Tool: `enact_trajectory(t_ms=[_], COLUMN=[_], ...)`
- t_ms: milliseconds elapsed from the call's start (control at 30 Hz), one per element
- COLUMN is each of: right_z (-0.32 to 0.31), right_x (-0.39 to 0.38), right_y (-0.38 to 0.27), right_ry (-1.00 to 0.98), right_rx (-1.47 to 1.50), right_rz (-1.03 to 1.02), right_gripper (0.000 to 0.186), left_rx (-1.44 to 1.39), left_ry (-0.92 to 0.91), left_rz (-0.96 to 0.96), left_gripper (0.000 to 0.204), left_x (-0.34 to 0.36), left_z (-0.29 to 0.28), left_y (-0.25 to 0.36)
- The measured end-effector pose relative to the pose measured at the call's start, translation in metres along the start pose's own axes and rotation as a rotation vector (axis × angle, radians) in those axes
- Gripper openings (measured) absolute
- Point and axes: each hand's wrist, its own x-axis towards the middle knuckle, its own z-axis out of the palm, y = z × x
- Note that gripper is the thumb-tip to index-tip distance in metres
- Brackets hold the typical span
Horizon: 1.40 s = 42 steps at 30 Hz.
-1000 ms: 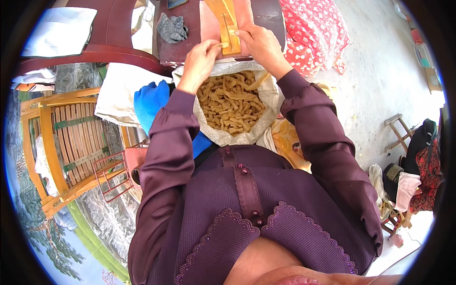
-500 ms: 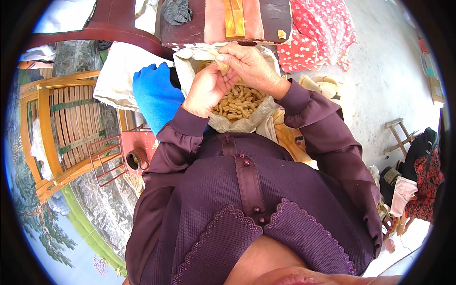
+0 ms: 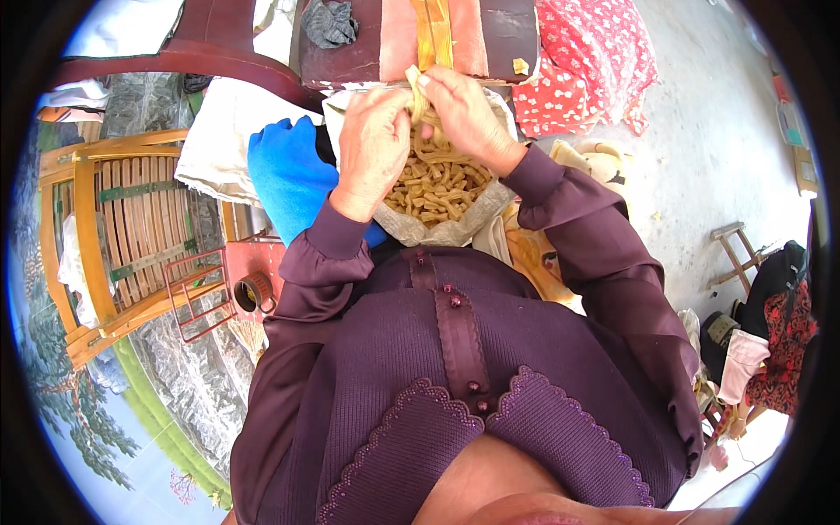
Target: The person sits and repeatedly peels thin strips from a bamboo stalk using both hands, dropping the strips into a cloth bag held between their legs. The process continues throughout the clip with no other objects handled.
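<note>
Between my two hands is a pale yellow, soft-looking strip (image 3: 420, 107), bent over on itself. My left hand (image 3: 374, 140) shows its back, its fingers closed at the strip's left side. Facing it, my right hand (image 3: 468, 114) pinches the strip between thumb and fingers. Both hands are held over a whitish open sack (image 3: 420, 231), near its far rim. Inside the sack lies a heap of short yellowish-tan pieces (image 3: 437, 188), similar in colour to the strip. My fingertips partly hide where the strip is gripped.
Beyond the sack stands a dark surface (image 3: 341, 66) with a pink cloth, a bundle of long yellow strips (image 3: 432, 31) and a crumpled grey cloth (image 3: 328, 24). Blue cloth (image 3: 289, 175) and a wooden slatted frame (image 3: 87, 236) are at left. Red patterned fabric (image 3: 586, 66) and a small stool (image 3: 735, 254) are at right.
My left hand has turned from palm-up to back-up. The strip, earlier pinched at its top by my right hand, now stands bent between both hands.
</note>
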Motion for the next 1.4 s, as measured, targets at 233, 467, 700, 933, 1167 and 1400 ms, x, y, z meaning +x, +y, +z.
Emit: enact_trajectory(t_ms=[233,467,700,933,1167,1400], right_z=[-0.014,-0.015,-0.022,-0.024,-0.021,-0.028], right_x=[0.001,-0.001,-0.003,-0.004,0.0,0.007], right_y=[-0.02,-0.006,-0.033,-0.026,-0.021,-0.01], right_ry=[-0.473,-0.135,-0.022,-0.211,-0.132,0.011], right_rx=[0.77,-0.134,-0.345,0.356,0.446,0.469], right_rz=[0.547,-0.145,-0.447,0.197,0.183,0.211], right_gripper=[0.02,0.031,0.021,0.019,0.013,0.012], left_rx=[-0.345,-0.439,-1.515,-1.088,-0.898,-0.518], left_ry=[0.376,0.18,-0.128,-0.012,0.127,-0.165], left_rz=[0.055,-0.083,-0.507,-0.342,-0.372,-0.37], left_gripper=[0.033,0.01,0.018,0.013,0.027,0.028], left_x=[0.004,0.011,0.012,0.019,0.009,0.014], left_z=[0.006,0.008,0.002,0.007,0.01,-0.006], left_y=[0.004,-0.003,-0.011,-0.016,0.005,0.019])
